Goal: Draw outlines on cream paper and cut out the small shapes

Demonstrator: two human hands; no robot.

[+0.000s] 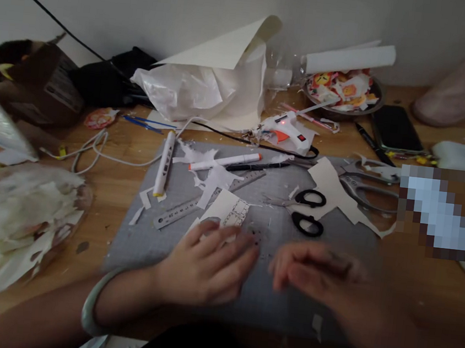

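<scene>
My left hand (215, 263), with a pale bangle (98, 301) on the wrist, is over the grey cutting mat (276, 314). Its fingers are bent a little and apart, and I see nothing held in them. Just beyond its fingertips lies a white paper piece (226, 204) with a brick-like pattern drawn on it, partly covered by the hand. To the right, my right hand (317, 271) is blurred by motion; its fingers are loosely curled, with no object visible in them. Small scissors (309, 225) with black handles lie beyond it on a cut sheet (326, 181).
On the mat are a ruler (182, 213), a yellow-ended marker (164, 167), an orange-ended marker (225, 162) and paper scraps. Behind lie large shears (369, 194), a lit glue gun (289, 130) with its cord, a bowl of wrappers (343, 91) and a phone (397, 127).
</scene>
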